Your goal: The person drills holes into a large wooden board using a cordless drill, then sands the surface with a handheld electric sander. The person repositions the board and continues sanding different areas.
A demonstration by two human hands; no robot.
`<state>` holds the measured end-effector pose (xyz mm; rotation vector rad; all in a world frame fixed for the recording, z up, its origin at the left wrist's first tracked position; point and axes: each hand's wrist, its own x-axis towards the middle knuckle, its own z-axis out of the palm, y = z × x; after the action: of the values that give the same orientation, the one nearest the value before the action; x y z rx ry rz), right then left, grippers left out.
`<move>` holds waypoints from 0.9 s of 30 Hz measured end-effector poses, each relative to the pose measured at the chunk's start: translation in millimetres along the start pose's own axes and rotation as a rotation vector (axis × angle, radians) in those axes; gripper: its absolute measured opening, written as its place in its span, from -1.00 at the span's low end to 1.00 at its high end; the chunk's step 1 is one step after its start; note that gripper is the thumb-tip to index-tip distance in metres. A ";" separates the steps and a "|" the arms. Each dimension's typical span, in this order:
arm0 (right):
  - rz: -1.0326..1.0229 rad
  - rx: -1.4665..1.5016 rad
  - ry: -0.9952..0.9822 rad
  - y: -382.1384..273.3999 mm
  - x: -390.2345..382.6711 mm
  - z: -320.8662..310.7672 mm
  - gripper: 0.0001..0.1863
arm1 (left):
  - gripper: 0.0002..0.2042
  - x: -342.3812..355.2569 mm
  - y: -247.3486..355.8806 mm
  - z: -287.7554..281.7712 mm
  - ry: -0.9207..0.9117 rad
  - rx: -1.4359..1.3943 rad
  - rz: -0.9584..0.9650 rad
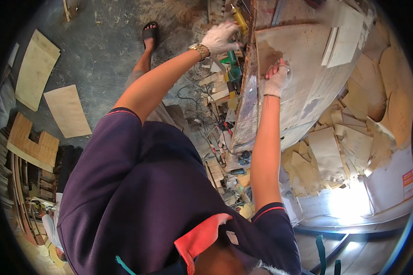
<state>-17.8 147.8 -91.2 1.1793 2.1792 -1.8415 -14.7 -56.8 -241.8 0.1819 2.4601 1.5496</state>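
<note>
My left hand (220, 37), in a white knit glove, reaches to the left edge of a large wooden table or board. Its thumb and fingers are apart, and I see nothing held in them. Close to it are a yellow bottle (239, 19) with a pointed tip and a green power tool (234, 69). My right hand (278, 79), in a similar glove with fingertips bare, is curled over a thin wood sheet (303, 46) lying on the table. What it holds, if anything, is hidden. A brown wet-looking patch (268, 52) spreads beside its fingers.
Pale strips (342, 41) lie on the sheet's right side. Loose veneer pieces (328, 151) heap beyond the table. Cables (197, 119) and scraps clutter its left side. Wood panels (68, 111) rest on the floor. Another person's sandalled foot (150, 34) stands upper left.
</note>
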 end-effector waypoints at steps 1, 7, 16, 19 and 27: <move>-0.023 -0.002 -0.009 -1.0 -1.7 4.1 -0.65 | -0.24 -12.7 -5.4 3.3 -0.019 0.003 -0.043; 0.106 0.331 -0.063 -5.8 -16.8 7.9 -0.69 | -0.41 -79.0 54.3 -20.5 -0.479 -0.299 -0.488; -0.114 0.422 -0.224 -39.3 -220.8 -49.6 -0.73 | -0.60 -201.7 98.5 -21.1 -1.097 -0.040 0.098; -0.282 0.437 -0.099 -35.2 -285.0 -134.3 -0.72 | -0.64 -220.2 87.6 -43.8 -1.046 0.083 0.065; -0.149 1.195 0.314 101.8 -411.0 -276.2 -0.71 | -0.73 -278.7 87.4 -54.2 -1.173 0.190 0.159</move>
<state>446.0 177.6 107.6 1.4805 1.0988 -3.3557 239.3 -128.7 -105.5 1.0011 1.6176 0.8070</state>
